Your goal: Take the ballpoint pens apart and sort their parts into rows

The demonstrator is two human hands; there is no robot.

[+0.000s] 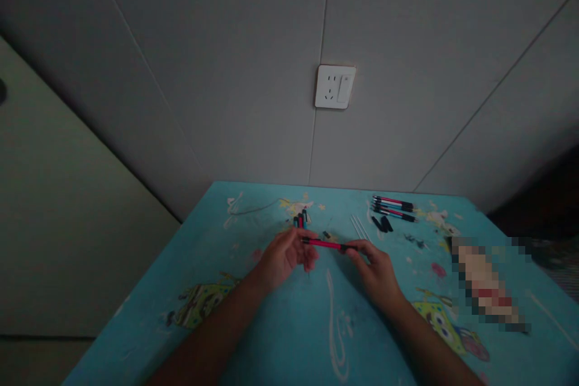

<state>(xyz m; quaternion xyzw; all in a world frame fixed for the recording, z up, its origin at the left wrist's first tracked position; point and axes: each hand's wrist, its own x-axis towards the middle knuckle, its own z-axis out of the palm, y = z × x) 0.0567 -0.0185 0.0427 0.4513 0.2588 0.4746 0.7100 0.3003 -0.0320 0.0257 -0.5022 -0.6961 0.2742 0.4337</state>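
A red pen (324, 244) with black ends is held level above the table, between my two hands. My right hand (374, 266) pinches its black right end between thumb and fingers. At the other end, my left hand (286, 258) has its fingers curled round the pen's tip, partly hiding it. Just behind the left hand lie several pen barrels (300, 219) in red, blue and black, their near ends covered by the fingers. A small dark piece (327, 235) rests on the table beyond the held pen.
Thin white refills (360, 228) lie behind my right hand. Farther right are black grips (382, 224), a row of pens (394, 207) and small dark parts (415, 241). A blurred-out flat item (486, 286) sits on the right of the blue cartoon-print tablecloth (289, 332). A wall socket (335, 87) is above.
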